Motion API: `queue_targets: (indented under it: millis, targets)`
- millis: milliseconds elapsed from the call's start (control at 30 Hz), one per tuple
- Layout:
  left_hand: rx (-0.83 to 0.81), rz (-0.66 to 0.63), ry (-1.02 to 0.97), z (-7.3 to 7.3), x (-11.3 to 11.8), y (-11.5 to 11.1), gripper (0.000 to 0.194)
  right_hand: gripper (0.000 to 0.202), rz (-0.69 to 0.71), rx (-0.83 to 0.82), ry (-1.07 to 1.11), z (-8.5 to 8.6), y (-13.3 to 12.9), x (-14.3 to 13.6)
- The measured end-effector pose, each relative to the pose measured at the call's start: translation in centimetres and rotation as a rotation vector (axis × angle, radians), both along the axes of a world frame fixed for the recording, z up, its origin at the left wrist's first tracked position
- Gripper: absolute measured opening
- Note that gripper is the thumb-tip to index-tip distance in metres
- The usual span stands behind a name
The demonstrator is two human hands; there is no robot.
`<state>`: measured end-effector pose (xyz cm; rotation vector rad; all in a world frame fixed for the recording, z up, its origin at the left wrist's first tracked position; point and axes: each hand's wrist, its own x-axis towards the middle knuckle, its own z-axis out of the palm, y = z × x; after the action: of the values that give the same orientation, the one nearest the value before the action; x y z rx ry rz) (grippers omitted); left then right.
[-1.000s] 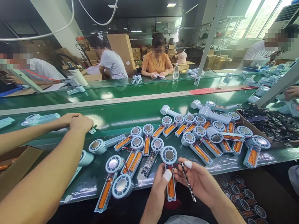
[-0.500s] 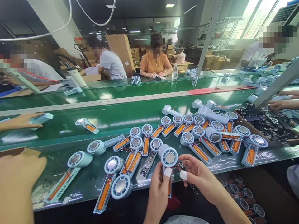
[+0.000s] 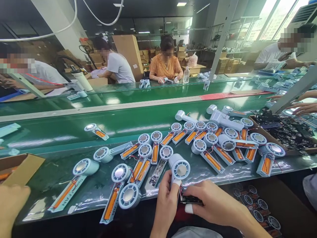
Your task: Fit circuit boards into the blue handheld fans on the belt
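A light blue handheld fan (image 3: 180,169) is gripped by its handle in my left hand (image 3: 166,198), its round head facing up toward the camera. My right hand (image 3: 210,201) pinches a dark circuit board (image 3: 191,199) beside the handle. Thin red wires show between the fan and the board. White covers wrap a thumb on each hand. Just left of the held fan, another fan with a black board (image 3: 158,172) in its handle lies on the table (image 3: 96,188).
Several fans with orange batteries (image 3: 213,162) cover the table on both sides. A box of dark boards (image 3: 284,129) stands right, an open carton (image 3: 27,168) left. Below right is a box of fans (image 3: 260,211). Other people's hands (image 3: 303,107) reach in from the right.
My right hand has turned and moved left, bringing the board level against the fan's handle. The co-worker's hand at left has withdrawn from the belt. The loose fan on the belt has shifted right.
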<state>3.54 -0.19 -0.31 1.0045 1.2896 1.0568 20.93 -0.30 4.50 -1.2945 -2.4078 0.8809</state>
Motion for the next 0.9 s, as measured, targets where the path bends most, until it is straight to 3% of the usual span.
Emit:
queue_targets:
  millis: [33,133,233,300,433,600,700,800,900]
  targets:
    - [-0.008,-0.012,-0.009,0.0,0.0,0.0,0.024,0.008,0.009,-0.053,0.052,-0.2,0.0,-0.2]
    - [-0.044,-0.027,-0.050,0.0,0.1,0.1,0.024,0.029,-0.009,-0.288,0.323,-1.5,-0.1,-1.0]
    - [-0.115,-0.015,-0.140,-0.3,-0.2,0.0,0.034,0.047,-0.142,-0.513,0.610,-3.5,-0.2,-1.8]
    - [-0.167,-0.027,-0.243,-0.5,-0.3,-0.2,0.041,0.055,-0.255,-0.574,0.754,-4.8,-0.3,-2.1]
    - [-0.209,-0.083,-0.364,-0.7,-0.1,-0.8,0.050,0.058,-0.365,-0.537,0.830,-6.1,-0.6,-2.4]
    - [-0.137,-0.024,-0.128,-0.7,0.7,-1.7,0.056,0.059,-0.422,-0.468,0.804,-5.8,-1.1,-2.8]
    - [-0.141,-0.083,0.012,-1.0,0.8,-1.9,0.062,0.061,-0.472,-0.486,0.811,-5.8,-1.2,-3.1]
    - [-0.141,-0.122,0.075,-1.2,0.8,-1.7,0.063,0.061,-0.499,-0.523,0.797,-5.7,-1.1,-3.3]
    - [-0.131,-0.059,0.125,-1.1,0.9,-1.5,0.060,0.058,-0.526,-0.501,0.784,-5.2,-1.4,-3.4]
